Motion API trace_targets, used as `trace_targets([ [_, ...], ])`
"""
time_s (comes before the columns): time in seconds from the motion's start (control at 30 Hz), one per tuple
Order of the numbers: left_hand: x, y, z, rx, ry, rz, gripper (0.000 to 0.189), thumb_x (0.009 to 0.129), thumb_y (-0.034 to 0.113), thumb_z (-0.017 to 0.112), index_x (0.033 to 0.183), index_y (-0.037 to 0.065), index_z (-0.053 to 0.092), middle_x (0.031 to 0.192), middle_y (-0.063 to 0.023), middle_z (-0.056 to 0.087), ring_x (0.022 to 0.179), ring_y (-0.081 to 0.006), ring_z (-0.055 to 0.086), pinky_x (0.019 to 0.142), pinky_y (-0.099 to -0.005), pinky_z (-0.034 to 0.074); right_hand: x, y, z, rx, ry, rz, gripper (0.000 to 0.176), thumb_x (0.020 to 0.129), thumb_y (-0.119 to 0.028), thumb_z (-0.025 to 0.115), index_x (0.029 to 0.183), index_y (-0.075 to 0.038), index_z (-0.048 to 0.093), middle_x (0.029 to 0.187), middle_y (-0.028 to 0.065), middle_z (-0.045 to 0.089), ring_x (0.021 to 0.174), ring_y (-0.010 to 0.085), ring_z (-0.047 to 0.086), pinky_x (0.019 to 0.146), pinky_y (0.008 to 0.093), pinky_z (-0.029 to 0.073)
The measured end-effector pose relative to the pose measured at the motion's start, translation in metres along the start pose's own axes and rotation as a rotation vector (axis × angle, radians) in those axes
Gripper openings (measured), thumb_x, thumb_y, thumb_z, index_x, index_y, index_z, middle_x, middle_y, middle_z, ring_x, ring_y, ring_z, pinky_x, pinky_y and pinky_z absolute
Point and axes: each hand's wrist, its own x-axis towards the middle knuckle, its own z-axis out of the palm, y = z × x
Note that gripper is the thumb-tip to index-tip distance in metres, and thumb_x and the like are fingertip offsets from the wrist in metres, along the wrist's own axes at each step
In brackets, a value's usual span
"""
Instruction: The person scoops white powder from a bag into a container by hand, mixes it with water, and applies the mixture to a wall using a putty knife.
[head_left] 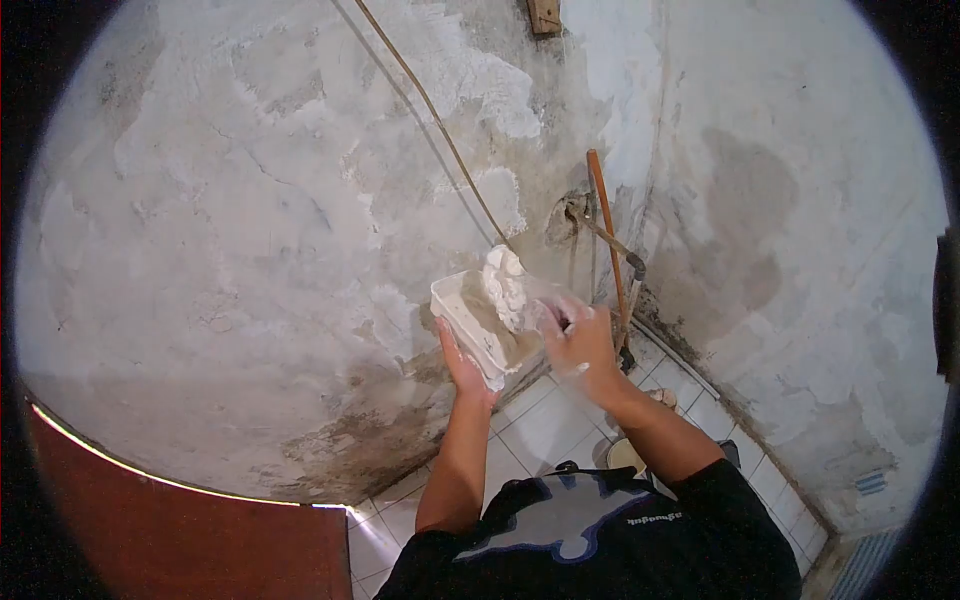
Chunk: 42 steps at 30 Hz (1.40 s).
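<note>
My left hand (466, 366) holds a white rectangular tub (468, 332) from its left side and below, tilted, with wet putty smeared on its inner walls. Closed around a putty knife (537, 300), my right hand (588, 352) is just to the right of the tub. The knife is blurred by motion, and its handle is mostly hidden in my fingers. A thick lump of white putty (504, 287) sits along the blade, over the tub's far right edge. Putty smears show on both hands.
A patchy plastered wall (250, 200) stands ahead, meeting another wall (800, 220) at a corner. Pipes (627, 258) and an orange-brown stick (604, 200) are there. A thin cable (430, 105) hangs down. A round container (625, 456) stands on white floor tiles (545, 425). A reddish-brown panel (190, 510) lies lower left.
</note>
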Motion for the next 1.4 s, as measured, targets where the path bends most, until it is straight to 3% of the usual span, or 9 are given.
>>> trace_targets([
  [0.13, 0.0, -0.016, 0.002, 0.124, 0.098, 0.126, 0.07, 0.099, 0.057, 0.031, 0.148, 0.007, 0.029, 0.145, -0.0128, 0.04, 0.131, -0.0294, 0.042, 0.109, -0.0415, 0.034, 0.018, 0.002, 0.003, -0.244, -0.275, -0.05, 0.019, 0.085, -0.013, 0.059, 0.098, 0.0, 0.065, 0.076, 0.0226, 0.063, 0.071, 0.0426, 0.061, 0.064, 0.0421, 0.05],
  [0.2, 0.006, -0.027, -0.011, 0.157, 0.094, 0.174, 0.071, 0.099, 0.058, 0.031, 0.148, 0.007, 0.028, 0.146, -0.013, 0.039, 0.132, -0.029, 0.041, 0.11, -0.0409, 0.033, 0.027, 0.003, 0.012, -0.283, -0.502, -0.055, 0.017, 0.086, -0.014, 0.055, 0.089, 0.0, 0.063, 0.074, 0.0239, 0.061, 0.071, 0.0463, 0.058, 0.064, 0.0487, 0.046],
  [0.27, 0.008, -0.032, -0.018, 0.234, 0.073, 0.191, 0.078, 0.099, 0.057, 0.034, 0.153, 0.008, 0.003, 0.154, -0.0137, 0.023, 0.14, -0.0292, 0.027, 0.115, -0.0393, 0.022, 0.029, 0.002, 0.017, -0.289, -0.515, -0.109, 0.018, 0.086, -0.016, 0.055, 0.087, 0.0, 0.062, 0.074, 0.0244, 0.06, 0.071, 0.0468, 0.057, 0.065, 0.0504, 0.045],
  [0.4, 0.002, -0.03, -0.009, 0.301, 0.166, 0.21, 0.076, 0.1, 0.052, 0.038, 0.152, 0.01, 0.004, 0.151, -0.0148, 0.025, 0.138, -0.0286, 0.03, 0.113, -0.0397, 0.025, 0.03, 0.014, 0.028, -0.201, -0.513, -0.178, 0.023, 0.088, -0.02, 0.053, 0.086, 0.001, 0.06, 0.076, 0.0268, 0.059, 0.075, 0.048, 0.056, 0.068, 0.0533, 0.044],
  [0.57, 0.007, -0.033, -0.009, 0.325, 0.188, 0.236, 0.057, 0.099, 0.043, 0.05, 0.138, 0.011, 0.024, 0.137, -0.0103, 0.037, 0.125, -0.0221, 0.038, 0.105, -0.0362, 0.031, 0.035, 0.021, 0.033, -0.184, -0.593, -0.291, 0.025, 0.089, -0.021, 0.052, 0.087, 0.003, 0.06, 0.078, 0.0274, 0.059, 0.078, 0.048, 0.056, 0.07, 0.0513, 0.045],
  [0.8, 0.004, -0.027, 0.005, 0.458, 0.26, 0.22, 0.053, 0.1, 0.041, 0.051, 0.134, 0.011, 0.024, 0.133, -0.0097, 0.038, 0.121, -0.0201, 0.039, 0.104, -0.0348, 0.032, 0.037, 0.013, 0.021, -0.045, -0.577, -0.19, 0.027, 0.09, -0.022, 0.051, 0.089, 0.003, 0.06, 0.082, 0.0272, 0.059, 0.081, 0.048, 0.055, 0.073, 0.0505, 0.043],
  [0.87, 0.002, -0.026, 0.01, 0.538, 0.238, 0.277, 0.071, 0.096, 0.05, 0.052, 0.142, 0.009, 0.018, 0.135, -0.0146, 0.039, 0.122, -0.0241, 0.041, 0.103, -0.0373, 0.035, 0.037, 0.012, 0.019, -0.034, -0.547, -0.222, 0.025, 0.088, -0.02, 0.053, 0.084, 0.004, 0.06, 0.078, 0.0276, 0.058, 0.077, 0.0481, 0.055, 0.072, 0.0512, 0.042],
  [1.33, 0.003, -0.033, 0.02, 0.506, 0.168, 0.283, 0.063, 0.098, 0.041, 0.055, 0.139, 0.01, 0.018, 0.129, -0.0144, 0.041, 0.117, -0.0222, 0.044, 0.098, -0.0355, 0.039, 0.047, 0.003, 0.004, -0.096, -0.525, -0.22, 0.027, 0.085, -0.018, 0.053, 0.074, 0.006, 0.059, 0.072, 0.0297, 0.058, 0.076, 0.0496, 0.056, 0.073, 0.0537, 0.043],
  [1.4, 0.001, -0.032, 0.025, 0.505, 0.179, 0.287, 0.061, 0.098, 0.04, 0.055, 0.138, 0.01, 0.019, 0.128, -0.0142, 0.041, 0.116, -0.0218, 0.044, 0.096, -0.0356, 0.04, 0.049, 0.007, 0.007, -0.138, -0.486, -0.255, 0.024, 0.085, -0.018, 0.053, 0.077, 0.004, 0.059, 0.071, 0.0269, 0.056, 0.072, 0.0482, 0.054, 0.066, 0.0507, 0.042],
])
